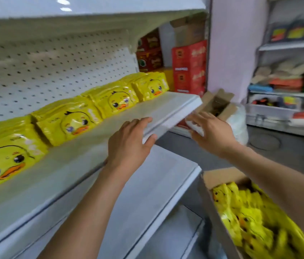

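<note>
Left hand (128, 141): is clasping the shelf edge (175, 118), thumb beneath.
Right hand (213, 131): is pinching a white cloth (194, 126), rightward.
Technique: probably wiping; should be keeping cloth flat along edge.

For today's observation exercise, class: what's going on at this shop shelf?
A person stands at a white metal shop shelf. The left hand grips its front edge, while the right hand holds a small white wad, perhaps a cloth, by the shelf's end. Yellow duck-face packets line the shelf, and more fill the open cardboard box at lower right.
</note>
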### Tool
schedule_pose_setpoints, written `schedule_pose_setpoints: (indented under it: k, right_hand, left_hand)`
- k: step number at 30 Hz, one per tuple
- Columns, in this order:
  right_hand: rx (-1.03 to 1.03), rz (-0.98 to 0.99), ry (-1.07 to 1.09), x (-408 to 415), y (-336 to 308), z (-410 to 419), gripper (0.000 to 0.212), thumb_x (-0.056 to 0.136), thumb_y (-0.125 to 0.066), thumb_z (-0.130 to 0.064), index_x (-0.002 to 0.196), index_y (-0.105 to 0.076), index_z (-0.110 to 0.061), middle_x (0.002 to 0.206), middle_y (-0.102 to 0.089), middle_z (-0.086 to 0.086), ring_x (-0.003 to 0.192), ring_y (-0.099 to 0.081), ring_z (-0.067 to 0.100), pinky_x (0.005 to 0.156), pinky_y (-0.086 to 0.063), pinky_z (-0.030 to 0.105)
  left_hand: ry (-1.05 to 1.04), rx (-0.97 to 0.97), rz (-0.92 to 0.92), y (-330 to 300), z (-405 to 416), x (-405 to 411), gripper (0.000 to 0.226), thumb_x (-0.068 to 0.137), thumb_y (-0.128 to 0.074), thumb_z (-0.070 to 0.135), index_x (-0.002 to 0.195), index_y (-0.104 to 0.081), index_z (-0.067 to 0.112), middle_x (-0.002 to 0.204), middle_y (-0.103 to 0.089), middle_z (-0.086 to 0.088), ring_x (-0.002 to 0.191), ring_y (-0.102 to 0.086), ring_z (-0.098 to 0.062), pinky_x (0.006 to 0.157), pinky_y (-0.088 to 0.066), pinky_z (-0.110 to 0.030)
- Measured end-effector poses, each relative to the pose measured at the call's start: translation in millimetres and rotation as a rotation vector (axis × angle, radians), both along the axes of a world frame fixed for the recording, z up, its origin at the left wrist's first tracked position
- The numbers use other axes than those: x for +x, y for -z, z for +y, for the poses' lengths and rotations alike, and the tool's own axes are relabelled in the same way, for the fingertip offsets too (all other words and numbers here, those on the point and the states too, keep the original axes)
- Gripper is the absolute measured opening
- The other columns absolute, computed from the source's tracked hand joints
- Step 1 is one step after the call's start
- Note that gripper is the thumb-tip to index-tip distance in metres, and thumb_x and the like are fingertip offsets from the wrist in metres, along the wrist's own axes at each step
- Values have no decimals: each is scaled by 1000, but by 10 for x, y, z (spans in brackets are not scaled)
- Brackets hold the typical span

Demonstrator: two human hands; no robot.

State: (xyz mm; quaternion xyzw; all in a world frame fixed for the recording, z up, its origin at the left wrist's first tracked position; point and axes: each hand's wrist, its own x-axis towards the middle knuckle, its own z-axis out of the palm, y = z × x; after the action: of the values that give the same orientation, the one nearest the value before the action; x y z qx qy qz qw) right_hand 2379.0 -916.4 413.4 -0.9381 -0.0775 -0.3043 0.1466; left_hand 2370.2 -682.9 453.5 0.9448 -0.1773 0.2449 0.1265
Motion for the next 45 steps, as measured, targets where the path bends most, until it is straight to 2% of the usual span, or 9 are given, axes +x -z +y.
schedule_pose_setpoints:
  k: [9,17,20,24,27,32,37,41,45]
  right_hand:
    - [98,355,285,-784,825,-1221,25,84,-60,-29,109,-62,-32,109,-64,-8,100,-62,22,79,-48,34]
    - [202,760,372,-913,1726,-2295,17,89,-56,-33,103,-64,-34,89,-58,-16,100,-61,17,71,-41,26]
    - [223,878,386,-798,2187,-2698,18,91,-52,-33,106,-63,-34,99,-64,-13,101,-61,17,72,-43,26]
    - [199,1046,379,-566,2781,-3162,22,95,-46,-32,111,-62,-31,107,-66,-9,100,-62,19,76,-49,30]
    - [154,1097,383,-325,3131,-3450,25,95,-46,-29,116,-58,-23,111,-65,1,102,-61,26,77,-49,33]
    - [163,1105,448,144,3599,-3691,19,94,-46,-12,112,-48,-4,99,-65,14,91,-64,36,63,-47,34]
    - [277,1187,507,499,4089,-3761,14,89,-46,-1,102,-44,2,76,-66,15,67,-69,33,62,-60,42]
    - [297,1155,585,625,4357,-3744,42,91,-44,-2,132,-33,3,106,-65,20,90,-68,39,77,-57,46]
    - [285,1134,609,636,4486,-3739,39,87,-49,5,125,-39,2,103,-66,20,92,-67,40,71,-53,42]
  left_hand:
    - [321,-96,399,951,-1208,-243,44,91,-56,49,133,-46,41,124,-58,19,113,-55,-7,92,-47,-35]
    - [315,-199,879,2096,-2289,-103,38,87,-65,41,123,-59,32,110,-68,12,92,-65,-9,88,-52,-32]
    - [280,-236,1041,2579,-2695,41,35,88,-65,39,121,-61,29,105,-69,10,89,-65,-7,87,-51,-28]
    - [206,-309,1186,3296,-3201,250,32,81,-62,52,109,-61,39,101,-69,11,93,-65,-11,92,-51,-36]
    - [177,-280,1221,3709,-3527,385,32,91,-62,40,119,-63,26,105,-65,7,98,-62,-11,83,-48,-26]
    - [174,-165,1248,4387,-4006,559,37,99,-52,25,134,-54,15,136,-58,-3,124,-55,-18,101,-44,-32]
    - [252,75,1191,4896,-4304,709,45,101,-41,13,146,-39,17,148,-44,-4,135,-43,-20,109,-37,-33]
    - [330,346,1114,5210,-4329,721,48,97,-53,24,144,-41,20,143,-49,-3,132,-44,-22,107,-35,-36]
    - [335,583,840,5277,-4353,710,33,93,-59,36,123,-61,24,118,-64,0,115,-50,-22,95,-34,-37]
